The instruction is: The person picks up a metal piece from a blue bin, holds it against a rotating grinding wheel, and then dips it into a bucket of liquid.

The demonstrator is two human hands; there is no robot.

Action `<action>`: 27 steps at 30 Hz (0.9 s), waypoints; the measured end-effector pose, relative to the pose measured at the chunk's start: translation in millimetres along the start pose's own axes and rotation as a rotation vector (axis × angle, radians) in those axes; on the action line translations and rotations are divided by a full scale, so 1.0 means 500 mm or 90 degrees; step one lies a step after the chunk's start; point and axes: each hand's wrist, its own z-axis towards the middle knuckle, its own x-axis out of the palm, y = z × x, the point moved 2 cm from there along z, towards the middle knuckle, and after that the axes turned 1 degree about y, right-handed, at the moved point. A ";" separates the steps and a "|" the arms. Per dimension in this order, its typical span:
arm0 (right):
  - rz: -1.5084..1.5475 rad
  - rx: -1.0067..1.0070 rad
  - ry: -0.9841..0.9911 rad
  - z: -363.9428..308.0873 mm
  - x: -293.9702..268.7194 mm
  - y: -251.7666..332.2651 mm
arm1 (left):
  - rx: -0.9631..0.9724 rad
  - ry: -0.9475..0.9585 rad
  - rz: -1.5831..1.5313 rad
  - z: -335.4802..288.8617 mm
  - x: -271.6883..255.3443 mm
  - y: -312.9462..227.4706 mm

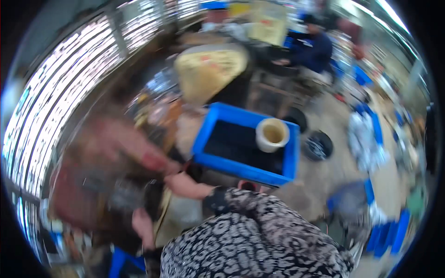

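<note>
Motion blur smears much of the head view. My right hand (180, 182) reaches left out of a dark cuff on a patterned sleeve (250, 199). Its fingertips meet the near end of a long pinkish-red shape (139, 148), which I cannot make out. Whether the fingers grip it is unclear. My left hand (143, 225) is lower left, beside a dark work surface (111, 171) with reddish-brown patches; its fingers are too blurred to read. A greyish smeared patch lies just left of that hand.
Ahead, a blue rectangular tub (232, 170) with a dark inside carries a cream bucket (272, 135). Right of it, a black bucket (318, 145) holds greyish pieces. A large yellowish sack-like shape (208, 69) lies beyond. Farther back, a person in dark clothes (315, 48) sits. Slatted windows line the left.
</note>
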 end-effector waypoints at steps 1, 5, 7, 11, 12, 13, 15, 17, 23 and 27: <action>-0.021 -0.047 -0.017 -0.023 -0.031 0.014 | 0.021 -0.053 0.008 -0.036 -0.020 -0.035; 0.135 -0.139 0.016 -0.173 -0.186 0.102 | -0.187 -0.009 0.054 -0.257 -0.147 -0.223; 0.106 -0.217 -0.037 -0.206 -0.223 0.141 | -0.184 -0.055 0.060 -0.318 -0.204 -0.279; 0.151 -0.332 -0.054 -0.224 -0.214 0.190 | -0.204 -0.193 0.031 -0.387 -0.232 -0.304; 0.140 -0.312 -0.055 -0.225 -0.206 0.198 | -0.204 -0.203 0.013 -0.403 -0.228 -0.301; 0.141 -0.327 -0.047 -0.219 -0.210 0.206 | -0.217 -0.214 0.014 -0.411 -0.231 -0.305; 0.192 -0.322 -0.065 -0.183 -0.225 0.232 | -0.183 -0.258 0.020 -0.419 -0.242 -0.312; 0.223 -0.337 -0.069 -0.151 -0.255 0.287 | -0.176 -0.294 0.031 -0.422 -0.255 -0.316; 0.263 -0.306 -0.010 -0.076 -0.359 0.500 | -0.203 -0.191 -0.030 -0.457 -0.257 -0.316; 0.232 -0.376 -0.017 -0.021 -0.335 0.528 | -0.126 -0.213 -0.029 -0.459 -0.194 -0.325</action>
